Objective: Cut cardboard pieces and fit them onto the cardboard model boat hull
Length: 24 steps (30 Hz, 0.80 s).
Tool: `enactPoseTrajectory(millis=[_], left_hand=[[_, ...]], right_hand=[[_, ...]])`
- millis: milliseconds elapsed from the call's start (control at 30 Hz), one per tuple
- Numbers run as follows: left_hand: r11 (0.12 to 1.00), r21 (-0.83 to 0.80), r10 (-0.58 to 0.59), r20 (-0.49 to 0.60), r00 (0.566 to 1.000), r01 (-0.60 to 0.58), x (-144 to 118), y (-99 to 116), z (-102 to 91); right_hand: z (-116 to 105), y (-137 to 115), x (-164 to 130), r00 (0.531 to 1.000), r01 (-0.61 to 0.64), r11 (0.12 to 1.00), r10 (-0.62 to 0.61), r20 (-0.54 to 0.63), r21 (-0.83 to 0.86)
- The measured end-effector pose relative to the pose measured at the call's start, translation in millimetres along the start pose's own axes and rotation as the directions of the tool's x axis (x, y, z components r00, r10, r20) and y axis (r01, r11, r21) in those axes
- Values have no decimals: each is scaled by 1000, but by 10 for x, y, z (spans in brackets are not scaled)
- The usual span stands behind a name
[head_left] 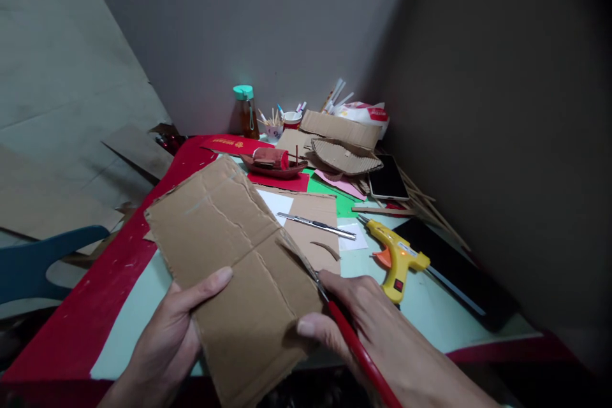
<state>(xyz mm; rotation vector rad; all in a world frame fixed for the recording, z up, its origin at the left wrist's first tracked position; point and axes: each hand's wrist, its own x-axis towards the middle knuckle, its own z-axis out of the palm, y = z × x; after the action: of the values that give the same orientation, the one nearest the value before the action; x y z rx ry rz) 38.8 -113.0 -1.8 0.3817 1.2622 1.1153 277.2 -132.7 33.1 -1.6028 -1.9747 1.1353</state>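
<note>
My left hand [167, 325] grips a piece of brown corrugated cardboard [224, 255] at its lower left edge, thumb on top and fingers hidden beneath. The cardboard is creased and tilted above the table. In my right hand [363, 319] is a pair of red-handled scissors [351, 344], their blades at the right edge of the cardboard. My right thumb lies by the cardboard's face; the other handle is hidden. Behind the cardboard, a utility knife [320, 226] and a curved cardboard scrap [326, 248] lie on a flat cardboard sheet [315, 204].
A yellow hot glue gun [396, 255] rests right of my hands, beside a black tablet-like slab [459, 280]. Farther back are a small model boat [275, 162], cardboard pieces [342, 131], a phone [388, 177], wooden sticks [430, 204] and a bottle [246, 115]. Walls enclose the back and right.
</note>
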Motion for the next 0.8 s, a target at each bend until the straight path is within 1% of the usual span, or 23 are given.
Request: enactPoseTrajectory(millis=[67,200,267,400,500,633,733,800], left_hand=[[999,-30,-14,-16,1000,13,-3,5,34],[999,-52,-14,-42,999,12,-1,-18,80],[999,-34,-11,-36,999,10,-7,-31,79],[1000,-27,6,8,1000,-6,-41,-30,70],[999,-44,18,3,1000,-17,-64,-15,81],[998,-63,0,1,1000,0,-61,-21,92],[999,-50,-20,21,1000,21,-44,-43,81],[999,-29,-29,22,999,30,-33,-54,69]], right_hand=[[78,44,10,999,-27,999,26,-21,-22],[200,111,29,999,-35,997,35,-1,-71],[187,103,37,1000,-28,998,28,-2,-57],[59,17,58,1000,4,1000,-4,-3,-16],[19,-26,84,999,42,999,-42,-3,2],[127,28,119,997,63,998,-64,-49,-25],[214,94,133,997,55,998,-56,-47,-30],[219,107,136,999,34,999,-35,-38,-32]])
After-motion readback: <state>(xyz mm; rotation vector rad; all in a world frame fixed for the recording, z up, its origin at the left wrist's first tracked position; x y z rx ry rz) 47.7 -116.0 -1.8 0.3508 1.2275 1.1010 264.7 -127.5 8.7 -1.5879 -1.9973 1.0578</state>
